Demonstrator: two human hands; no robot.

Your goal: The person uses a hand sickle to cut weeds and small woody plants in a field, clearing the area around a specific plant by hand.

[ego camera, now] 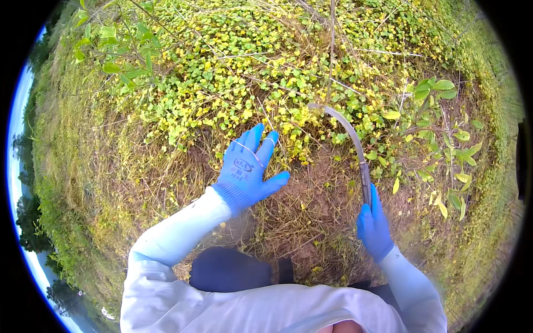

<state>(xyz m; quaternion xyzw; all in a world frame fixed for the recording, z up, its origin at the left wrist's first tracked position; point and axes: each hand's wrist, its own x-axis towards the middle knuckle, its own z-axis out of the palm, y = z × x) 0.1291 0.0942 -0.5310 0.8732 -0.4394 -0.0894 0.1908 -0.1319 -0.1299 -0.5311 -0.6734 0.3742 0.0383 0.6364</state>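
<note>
My left hand [250, 170], in a blue work glove, reaches over the near edge of the low green and yellow plants [233, 91]. Its fingers are spread, and a thin dry stem lies across them. In my right hand [374, 229], gloved in blue too, is the handle of a sickle [354, 139]. The curved blade points away from me and bends to the left, its tip among the leaves beside a thin upright stem [332, 50].
Leafy shrub branches stand at the right [452, 141] and upper left [125, 45]. Dry cut grass [304, 216] and bare soil lie between my arms. Long dry stalks cross the plants. Trees [31, 220] show at the far left.
</note>
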